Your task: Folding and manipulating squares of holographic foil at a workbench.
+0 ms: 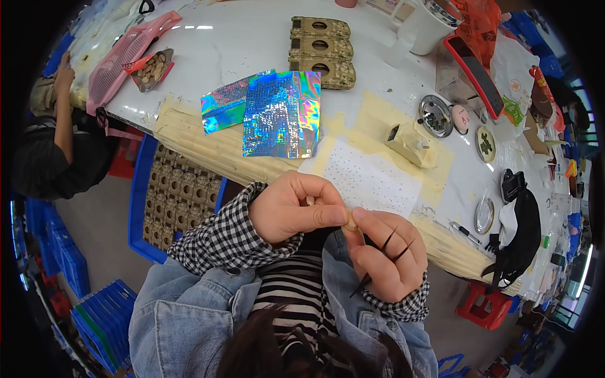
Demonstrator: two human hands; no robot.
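My left hand and my right hand meet above my lap at the table's near edge. Between their thumbs and fingertips they pinch a small beige piece, which looks like a nut or seed. Another small pale piece shows partly in the curl of my left hand. Dark tweezers are tucked between the fingers of my right hand, both prongs pointing up and away. Just beyond the hands lies a white sheet dotted with tiny dark specks.
Iridescent packets and camouflage-patterned cases lie ahead. A tape-wrapped block, a metal dish and a red-cased phone are to the right. An opened packet of nuts and another person are at left; a blue crate stands below.
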